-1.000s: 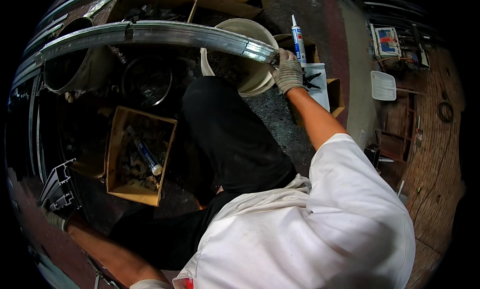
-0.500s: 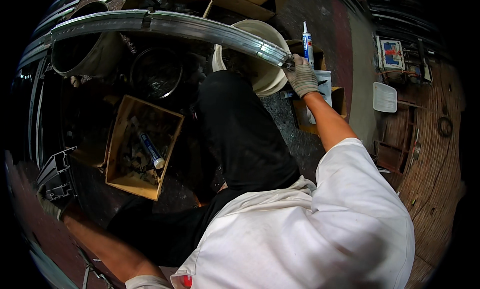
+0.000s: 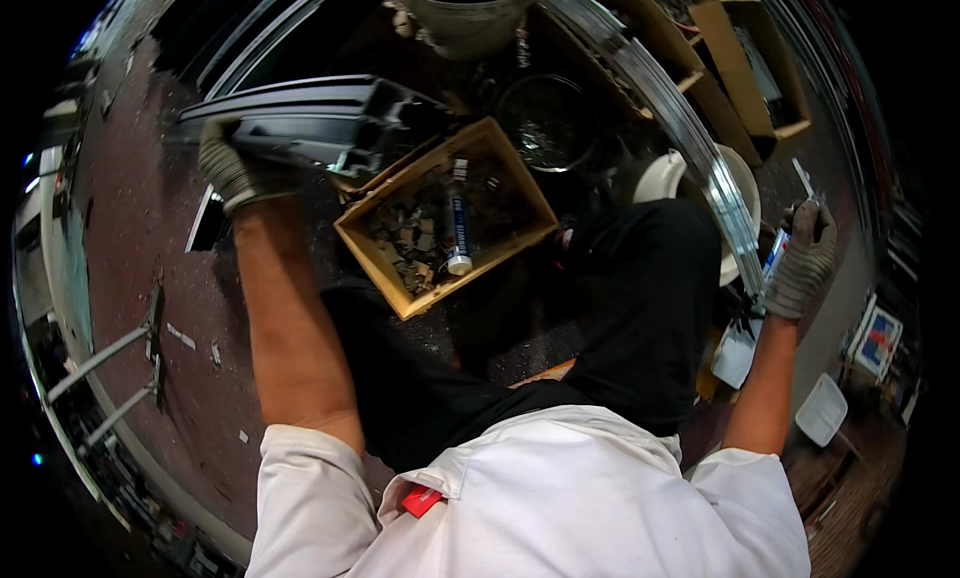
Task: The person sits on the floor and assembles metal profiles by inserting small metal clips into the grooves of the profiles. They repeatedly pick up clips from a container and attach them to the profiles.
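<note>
My left hand point(image 3: 237, 168), in a grey knit glove, is closed around a dark metal profile point(image 3: 300, 123), held above the floor on the left. The profile's cut end points right, toward a wooden box point(image 3: 375, 263). Inside the box, a blue-and-white sealant tube point(image 3: 457, 218) lies on small scraps. On the right, my gloved right hand point(image 3: 805, 258) has its fingers curled around another sealant tube point(image 3: 778, 246). The tube's white nozzle shows above the fingers, while its middle is hidden behind the hand. Left of that hand ends a long silvery metal profile point(image 3: 690, 123).
A white bucket point(image 3: 741, 193) stands under the long profile, and a grey bucket point(image 3: 465, 28) at the top. Cardboard boxes point(image 3: 795, 128) are at upper right. A round metal-rimmed container point(image 3: 550, 123) is beyond the wooden box. A metal stand point(image 3: 105, 363) is at left.
My view has turned left. My left hand has raised the dark profile toward the wooden box. My right hand has let go of the long profile and moved to the sealant tube beside it.
</note>
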Available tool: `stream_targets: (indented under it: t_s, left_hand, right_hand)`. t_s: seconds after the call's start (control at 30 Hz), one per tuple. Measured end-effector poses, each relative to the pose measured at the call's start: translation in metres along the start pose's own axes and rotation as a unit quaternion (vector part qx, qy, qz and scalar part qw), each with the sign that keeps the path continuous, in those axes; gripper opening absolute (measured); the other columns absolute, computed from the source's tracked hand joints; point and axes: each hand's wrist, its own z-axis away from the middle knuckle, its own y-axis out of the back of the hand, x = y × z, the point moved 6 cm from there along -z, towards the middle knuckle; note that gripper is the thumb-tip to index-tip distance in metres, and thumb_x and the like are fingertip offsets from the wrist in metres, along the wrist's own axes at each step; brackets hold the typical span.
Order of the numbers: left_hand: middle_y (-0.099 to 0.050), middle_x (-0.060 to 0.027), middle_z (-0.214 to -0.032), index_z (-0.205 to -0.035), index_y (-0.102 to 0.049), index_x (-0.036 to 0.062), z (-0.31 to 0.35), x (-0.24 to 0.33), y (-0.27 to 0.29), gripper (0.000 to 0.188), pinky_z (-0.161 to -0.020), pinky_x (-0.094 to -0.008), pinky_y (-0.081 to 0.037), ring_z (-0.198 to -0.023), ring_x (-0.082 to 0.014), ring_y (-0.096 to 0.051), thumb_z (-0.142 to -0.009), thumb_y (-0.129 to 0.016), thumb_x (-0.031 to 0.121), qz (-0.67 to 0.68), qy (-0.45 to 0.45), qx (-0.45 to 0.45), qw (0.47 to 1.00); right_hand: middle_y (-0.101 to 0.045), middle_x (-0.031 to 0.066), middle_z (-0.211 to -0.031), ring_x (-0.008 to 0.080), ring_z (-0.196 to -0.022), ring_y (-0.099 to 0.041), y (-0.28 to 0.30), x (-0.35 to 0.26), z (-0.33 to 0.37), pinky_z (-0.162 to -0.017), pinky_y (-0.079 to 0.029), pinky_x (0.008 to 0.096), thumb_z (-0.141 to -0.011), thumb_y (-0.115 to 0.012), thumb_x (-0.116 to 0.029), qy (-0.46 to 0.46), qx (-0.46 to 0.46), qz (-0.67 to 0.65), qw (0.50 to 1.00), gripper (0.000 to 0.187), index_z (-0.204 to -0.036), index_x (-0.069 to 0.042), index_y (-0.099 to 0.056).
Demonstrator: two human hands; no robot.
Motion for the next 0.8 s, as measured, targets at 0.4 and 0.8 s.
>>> stream_targets:
  t_s: [0.4, 0.8]
  left_hand:
    - [-0.059, -0.006, -0.081, -0.083, -0.056, 0.0078, 0.025, 0.028, 0.01, 0.014, -0.071, -0.0364, -0.054, -0.071, -0.0213, -0.059, -0.076, -0.063, 0.018, 0.115, 0.016, -0.059, 0.991]
    - [-0.06, -0.0029, -0.076, -0.08, -0.059, 0.0089, 0.017, 0.056, 0.044, 0.009, -0.064, -0.0282, -0.055, -0.067, -0.0158, -0.06, -0.082, -0.06, 0.018, 0.086, -0.067, -0.039, 0.993]
  right_hand:
    - [-0.07, 0.0116, -0.1, 0.0202, -0.087, -0.068, -0.228, -0.22, 0.196, -0.082, -0.054, 0.0344, -0.094, -0.062, -0.053, -0.26, -0.485, -0.438, 0.71, 0.061, -0.125, 0.0, -0.056]
    - [-0.071, 0.0096, -0.093, 0.0207, -0.083, -0.066, -0.257, -0.229, 0.234, -0.078, -0.049, 0.0324, -0.096, -0.059, -0.052, -0.345, -0.457, -0.413, 0.708, 0.053, -0.115, -0.003, -0.063]
